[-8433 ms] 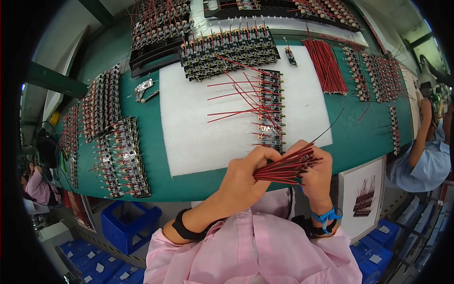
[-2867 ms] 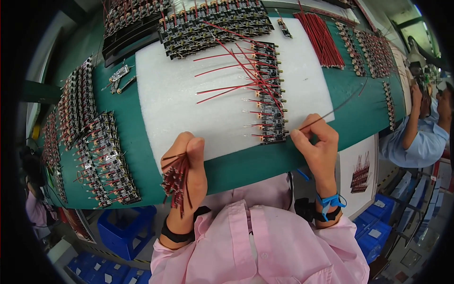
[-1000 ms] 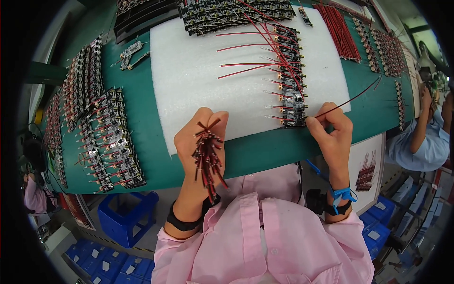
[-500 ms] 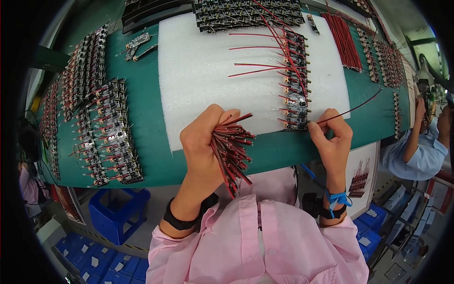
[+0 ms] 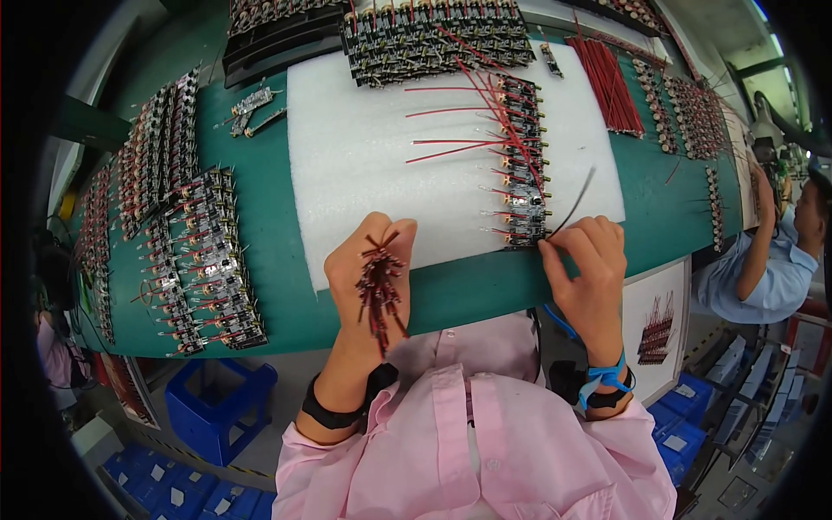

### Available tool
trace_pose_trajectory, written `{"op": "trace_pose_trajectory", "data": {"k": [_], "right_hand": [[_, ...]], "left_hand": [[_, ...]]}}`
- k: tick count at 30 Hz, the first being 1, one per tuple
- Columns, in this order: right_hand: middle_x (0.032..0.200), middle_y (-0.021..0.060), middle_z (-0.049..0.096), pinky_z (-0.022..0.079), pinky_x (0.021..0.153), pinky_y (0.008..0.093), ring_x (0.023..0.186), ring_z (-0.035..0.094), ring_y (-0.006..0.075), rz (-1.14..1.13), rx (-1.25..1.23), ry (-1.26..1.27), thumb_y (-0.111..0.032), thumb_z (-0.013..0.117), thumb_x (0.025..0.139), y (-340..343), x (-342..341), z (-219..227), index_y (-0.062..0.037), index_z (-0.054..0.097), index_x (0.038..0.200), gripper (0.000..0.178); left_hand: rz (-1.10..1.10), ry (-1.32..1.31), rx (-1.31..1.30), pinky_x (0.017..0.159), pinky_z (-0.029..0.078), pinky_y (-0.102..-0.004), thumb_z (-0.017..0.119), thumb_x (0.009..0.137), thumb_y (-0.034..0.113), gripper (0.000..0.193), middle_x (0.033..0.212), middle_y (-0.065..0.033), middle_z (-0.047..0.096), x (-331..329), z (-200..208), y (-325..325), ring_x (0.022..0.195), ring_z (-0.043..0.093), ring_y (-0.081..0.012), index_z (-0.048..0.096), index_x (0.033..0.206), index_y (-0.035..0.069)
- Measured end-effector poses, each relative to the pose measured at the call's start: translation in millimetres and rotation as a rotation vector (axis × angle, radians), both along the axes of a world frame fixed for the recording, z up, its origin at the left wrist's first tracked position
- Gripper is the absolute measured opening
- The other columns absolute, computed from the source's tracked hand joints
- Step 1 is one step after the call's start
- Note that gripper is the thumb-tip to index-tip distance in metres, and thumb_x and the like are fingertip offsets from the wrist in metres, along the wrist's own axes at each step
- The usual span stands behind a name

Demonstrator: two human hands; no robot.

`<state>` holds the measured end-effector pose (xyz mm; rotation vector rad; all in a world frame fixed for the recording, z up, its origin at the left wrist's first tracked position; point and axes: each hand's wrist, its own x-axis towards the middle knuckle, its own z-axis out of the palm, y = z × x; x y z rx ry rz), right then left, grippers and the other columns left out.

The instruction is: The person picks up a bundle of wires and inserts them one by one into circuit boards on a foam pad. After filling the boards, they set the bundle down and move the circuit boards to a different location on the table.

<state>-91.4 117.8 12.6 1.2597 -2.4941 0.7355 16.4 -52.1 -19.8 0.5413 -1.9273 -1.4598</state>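
Observation:
My left hand (image 5: 347,282) is closed around a thick bundle of red and black wires (image 5: 381,290), their cut ends facing up. It is held over the near edge of the bench. My right hand (image 5: 592,269) pinches a single dark wire (image 5: 575,204), which curves up and away from the fingertips. Those fingertips are beside the near end of a column of small black circuit boards (image 5: 524,204); whether the wire touches a board I cannot tell. Several long red wires (image 5: 446,141) extend leftward from the column's far half. The boards lie on a white foam sheet (image 5: 390,191).
A block of packed circuit boards (image 5: 433,43) sits at the foam's far edge. Loose red wires (image 5: 607,87) lie to its right. More board rows (image 5: 217,269) cover the left of the green bench (image 5: 277,321). A blue stool (image 5: 217,407) stands below. A co-worker (image 5: 754,269) sits at right.
My left hand has turned, so the bundle's ends point up rather than rightward. The wire in my right hand now points more upward. The bench scene has shifted slightly left in view.

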Motion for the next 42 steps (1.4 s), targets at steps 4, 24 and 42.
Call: {"op": "trace_pose_trajectory", "data": {"k": [4, 24, 42], "right_hand": [[0.067, 0.0066, 0.049, 0.033, 0.062, 0.0319, 0.063, 0.045, 0.0231, 0.023, -0.062, 0.049, 0.002, 0.064, 0.06, 1, 2, -7, -0.0027, 0.054, 0.07, 0.015], [0.082, 0.007, 0.05, 0.032, 0.068, 0.0331, 0.071, 0.044, 0.0221, -0.08, -0.045, 0.171, -0.011, 0.063, 0.066, 11, 24, -25, 0.0005, 0.056, 0.094, 0.031], [0.06, 0.0015, 0.037, 0.032, 0.046, 0.0231, 0.05, 0.035, 0.0091, -0.095, -1.28, -1.402, -0.016, 0.05, 0.081, 52, 19, 14, -0.0033, 0.047, 0.077, 0.013]], "left_hand": [[-0.024, -0.04, 0.029, 0.044, 0.022, -0.0209, 0.044, 0.085, 0.017, 0.029, 0.055, 0.0001, 0.031, 3, 4, 0, 0.05, 0.025, -0.0069, 0.033, 0.062, 0.004], [-0.066, 0.264, 0.072, 0.051, 0.03, -0.0262, 0.039, 0.089, 0.028, 0.037, 0.051, 0.0002, 0.029, 2, 13, 6, 0.046, 0.027, -0.0094, 0.03, 0.059, 0.008], [-0.14, 0.599, 0.195, 0.049, 0.028, -0.0262, 0.038, 0.089, 0.031, 0.039, 0.049, 0.0012, 0.025, 5, 15, 4, 0.044, 0.022, -0.0089, 0.027, 0.058, 0.01]]}}
